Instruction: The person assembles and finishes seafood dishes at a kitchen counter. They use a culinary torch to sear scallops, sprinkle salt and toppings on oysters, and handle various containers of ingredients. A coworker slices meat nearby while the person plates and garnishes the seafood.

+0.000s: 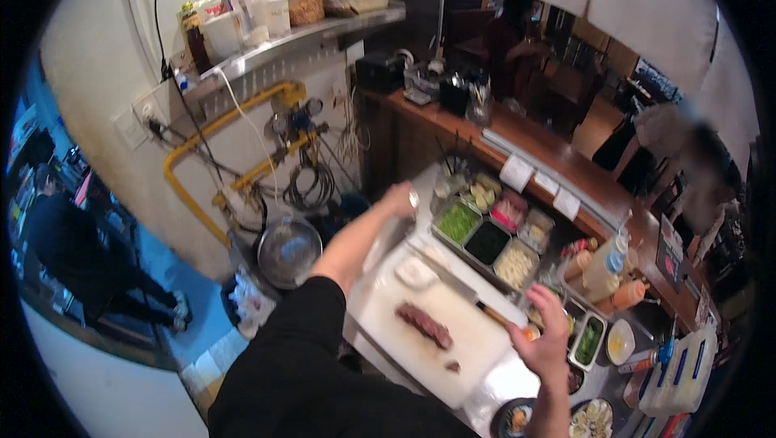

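Note:
My left hand (pixel 396 200) reaches out past the far left corner of the white cutting board (pixel 388 296). Its fingers are closed, with a small shiny pale thing at their tips that I cannot make out. My right hand (pixel 543 337) hovers at the board's right side, fingers apart, by the handle of a knife (pixel 453 283). The knife lies along the board's far edge. On the board rests a browned strip of meat (pixel 424 326), seemingly sliced, with a small offcut (pixel 453 366) nearer me. A small white dish or folded cloth (pixel 415 271) sits at the upper left.
Metal inserts of chopped greens and toppings (pixel 488 242) line the far side. Squeeze bottles (pixel 606 264) stand at right, plates of food (pixel 592 419) at lower right. A metal bowl (pixel 289 252) is left. People are beyond the counter (pixel 517 151) and at far left.

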`<action>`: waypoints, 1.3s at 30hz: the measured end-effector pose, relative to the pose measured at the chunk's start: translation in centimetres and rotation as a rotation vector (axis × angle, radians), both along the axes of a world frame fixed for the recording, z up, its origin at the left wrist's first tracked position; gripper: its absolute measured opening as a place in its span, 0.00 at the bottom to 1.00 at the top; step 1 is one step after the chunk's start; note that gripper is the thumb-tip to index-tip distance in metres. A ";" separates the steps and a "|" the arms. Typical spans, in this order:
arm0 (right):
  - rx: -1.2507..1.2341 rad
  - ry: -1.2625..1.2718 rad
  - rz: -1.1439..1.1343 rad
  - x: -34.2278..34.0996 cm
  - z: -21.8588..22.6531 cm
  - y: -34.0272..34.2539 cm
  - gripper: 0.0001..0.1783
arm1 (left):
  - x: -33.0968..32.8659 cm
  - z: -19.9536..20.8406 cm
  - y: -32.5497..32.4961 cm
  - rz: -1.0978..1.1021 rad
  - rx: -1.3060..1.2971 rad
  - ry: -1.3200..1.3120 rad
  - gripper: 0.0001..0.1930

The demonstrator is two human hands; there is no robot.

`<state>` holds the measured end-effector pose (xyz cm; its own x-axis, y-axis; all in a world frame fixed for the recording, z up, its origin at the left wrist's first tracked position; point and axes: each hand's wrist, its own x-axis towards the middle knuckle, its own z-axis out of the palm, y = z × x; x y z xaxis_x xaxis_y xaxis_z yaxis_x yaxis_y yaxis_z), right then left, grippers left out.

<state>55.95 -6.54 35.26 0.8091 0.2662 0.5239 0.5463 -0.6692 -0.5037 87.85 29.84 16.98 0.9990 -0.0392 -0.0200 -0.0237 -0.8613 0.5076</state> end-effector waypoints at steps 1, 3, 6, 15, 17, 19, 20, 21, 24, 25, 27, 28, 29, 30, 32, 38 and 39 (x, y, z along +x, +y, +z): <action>-0.032 -0.052 0.015 2.3 2.6 2.7 0.32 | 0.5 -0.1 -1.0 -0.111 0.002 0.082 0.34; -0.048 -0.217 0.125 8.5 7.7 9.5 0.32 | -0.4 -1.8 0.5 -0.147 -0.156 0.104 0.37; -0.040 -0.527 0.353 18.8 17.0 22.5 0.32 | 0.5 -5.1 5.8 -0.284 -0.282 0.114 0.50; -0.223 -0.851 -0.147 47.0 38.6 49.3 0.31 | -17.0 10.7 15.9 -0.401 -0.638 -0.284 0.31; -0.249 -0.701 -0.217 49.0 39.8 51.7 0.27 | -21.5 11.8 19.6 -0.342 -0.673 -0.260 0.27; -0.181 -0.603 -0.258 51.7 40.4 52.7 0.21 | -24.0 11.4 22.2 -0.292 -0.759 -0.198 0.24; -0.246 -0.624 -0.246 52.0 40.9 52.9 0.21 | -25.1 10.8 23.1 -0.272 -0.777 -0.216 0.23; -0.314 -0.643 -0.234 51.6 41.6 52.8 0.20 | -26.0 10.2 23.9 -0.251 -0.799 -0.233 0.21; -0.378 -0.733 -0.141 50.2 42.3 51.5 0.19 | -27.5 9.1 26.1 -0.160 -0.888 -0.104 0.24; -0.365 -0.774 -0.113 49.9 42.1 51.0 0.20 | -27.7 9.1 26.6 -0.159 -0.900 -0.080 0.24; -0.406 -0.900 -0.026 48.9 41.1 50.3 0.30 | -28.3 9.0 27.5 -0.157 -0.854 -0.077 0.25; -0.446 -1.018 -0.019 49.0 40.7 49.9 0.34 | -28.2 9.2 27.7 -0.169 -0.828 -0.080 0.25; -0.487 -1.134 -0.011 49.4 39.9 49.7 0.38 | -28.2 9.7 27.9 -0.197 -0.835 -0.083 0.25; -0.558 -1.070 -0.070 48.5 39.8 49.8 0.44 | -28.1 10.0 27.8 -0.214 -0.857 -0.077 0.26; -0.596 -1.026 -0.134 47.4 39.6 49.6 0.49 | -28.1 10.8 27.5 -0.236 -0.888 -0.056 0.27; -0.327 -1.111 -0.314 39.1 38.6 42.5 0.37 | -24.9 16.3 22.9 -0.537 -0.807 -0.314 0.28; -0.379 -1.093 -0.302 36.2 37.1 41.3 0.32 | -24.4 18.0 21.5 -0.458 -0.896 -0.341 0.29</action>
